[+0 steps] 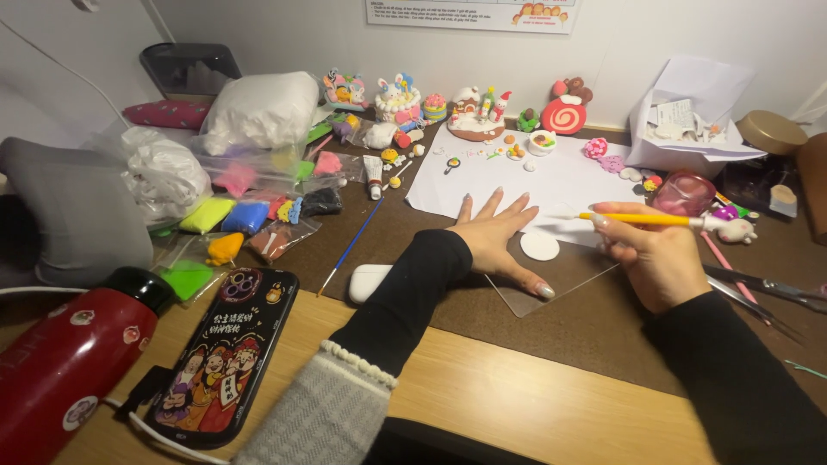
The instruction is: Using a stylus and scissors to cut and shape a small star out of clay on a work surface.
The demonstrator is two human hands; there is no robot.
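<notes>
My left hand [500,237] lies flat with fingers spread, pressing on the edge of a clear plastic sheet [551,288] and the white paper [551,176]. A flat white clay disc [540,246] rests on the clear sheet between my hands. My right hand [655,258] grips a yellow modelling tool [642,219] held level, its tip pointing left above the disc. Small clay figures [476,112] stand along the far edge of the paper.
Bags of coloured clay [250,211] lie at the left. A phone [226,353] and a red bottle [73,357] sit at the near left. Scissors [767,288] lie right of my right hand. A blue-handled brush [349,248], a white case [369,281] and a pink cup [683,193] are nearby.
</notes>
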